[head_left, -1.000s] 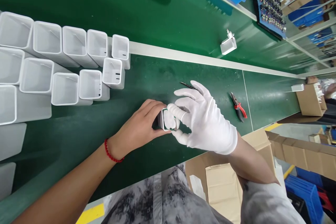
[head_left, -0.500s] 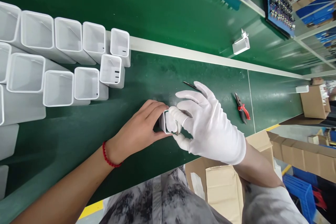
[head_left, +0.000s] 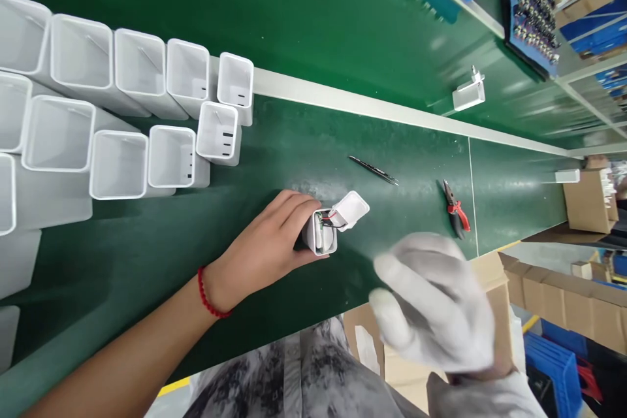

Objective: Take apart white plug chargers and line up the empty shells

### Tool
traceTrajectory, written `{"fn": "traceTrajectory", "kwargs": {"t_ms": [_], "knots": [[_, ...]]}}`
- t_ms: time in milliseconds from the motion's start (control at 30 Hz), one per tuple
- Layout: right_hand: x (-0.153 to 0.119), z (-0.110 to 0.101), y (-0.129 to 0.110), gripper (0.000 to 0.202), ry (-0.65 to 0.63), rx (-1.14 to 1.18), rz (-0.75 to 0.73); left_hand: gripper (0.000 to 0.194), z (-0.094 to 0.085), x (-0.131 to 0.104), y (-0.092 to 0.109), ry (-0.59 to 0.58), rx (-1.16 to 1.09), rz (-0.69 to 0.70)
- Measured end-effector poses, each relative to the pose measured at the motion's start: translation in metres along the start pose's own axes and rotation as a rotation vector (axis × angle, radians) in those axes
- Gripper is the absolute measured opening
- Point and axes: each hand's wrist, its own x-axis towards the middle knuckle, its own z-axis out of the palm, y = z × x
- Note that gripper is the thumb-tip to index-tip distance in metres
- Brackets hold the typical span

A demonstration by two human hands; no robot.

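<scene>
White charger housing (head_left: 321, 235) sits on the green mat (head_left: 294, 144) near the front edge, lying on its side, long axis roughly left-right, open end facing right toward the cap. Its cap (head_left: 353, 209) is off, lying tilted just up-right of the opening, tethered by red and black wires (head_left: 333, 219) running into the shell. Some internals are visible in the mouth; detail too small to read. No legible markings on it.

Left hand (head_left: 267, 245), bare, red bead bracelet at the wrist, fingers wrapped around the closed end of the housing, pinning it to the mat. Right hand (head_left: 434, 304), white glove, motion-blurred, off the part and over the front edge above a cardboard box (head_left: 416, 353); fingers loosely spread, holding nothing that I can make out.

Tweezers (head_left: 373, 170) and red-handled pliers (head_left: 455, 209) lie on the mat to the right. Empty white shells (head_left: 166, 157) stand in rows at left, openings up; dark slot marks inside a few, no text.
</scene>
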Motion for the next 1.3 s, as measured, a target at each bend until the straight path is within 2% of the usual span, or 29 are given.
{"fn": "traceTrajectory", "kwargs": {"t_ms": [33, 100, 167, 200, 267, 333, 400, 467, 533, 633, 700, 767, 867, 1000, 1133, 1300], "knots": [[-0.01, 0.009, 0.0, 0.031, 0.05, 0.071, 0.086, 0.054, 0.001, 0.0, 0.0, 0.004, 0.016, -0.006], [-0.025, 0.034, 0.0, 0.039, 0.077, 0.282, 0.356, 0.051, 0.003, -0.001, 0.001, 0.02, 0.041, -0.009], [-0.03, 0.058, -0.001, 0.046, 0.027, 0.506, 0.59, 0.049, 0.006, -0.002, 0.001, 0.058, 0.064, -0.005], [-0.03, 0.067, -0.001, 0.046, -0.005, 0.578, 0.64, 0.048, 0.008, -0.003, 0.002, 0.086, 0.074, -0.003], [-0.024, 0.075, -0.002, 0.04, -0.051, 0.621, 0.637, 0.046, 0.011, -0.004, 0.003, 0.167, 0.088, 0.009], [-0.017, 0.073, -0.003, 0.039, -0.066, 0.643, 0.556, 0.046, 0.013, -0.005, 0.005, 0.279, 0.085, 0.033], [-0.011, 0.069, -0.004, 0.045, -0.071, 0.735, 0.481, 0.048, 0.012, -0.006, 0.01, 0.388, 0.068, 0.044], [-0.008, 0.068, -0.004, 0.052, -0.067, 0.87, 0.471, 0.05, 0.007, -0.006, 0.014, 0.422, 0.038, 0.03], [-0.006, 0.073, 0.0, 0.059, -0.051, 1.01, 0.536, 0.051, -0.002, -0.006, 0.017, 0.334, -0.034, -0.019], [-0.005, 0.083, 0.009, 0.066, -0.029, 1.178, 0.611, 0.056, -0.017, -0.006, 0.016, 0.08, -0.33, -0.14], [-0.006, 0.087, 0.016, 0.066, -0.046, 1.231, 0.582, 0.054, -0.025, -0.007, 0.014, -0.05, -0.552, -0.262], [-0.008, 0.09, 0.021, 0.063, -0.093, 1.233, 0.533, 0.05, -0.031, -0.007, 0.011, -0.104, -0.667, -0.37], [-0.011, 0.092, 0.025, 0.058, -0.152, 1.216, 0.5, 0.052, -0.035, -0.008, 0.009, -0.146, -0.666, -0.462], [-0.013, 0.094, 0.025, 0.057, -0.196, 1.249, 0.463, 0.048, -0.036, -0.008, 0.008, -0.207, -0.679, -0.463], [-0.014, 0.096, 0.024, 0.057, -0.153, 1.271, 0.472, 0.041, -0.03, -0.007, 0.007, -0.15, -0.711, -0.419], [-0.017, 0.095, 0.023, 0.048, -0.122, 1.228, 0.488, 0.042, -0.024, -0.005, 0.007, -0.1, -0.732, -0.413]]}}
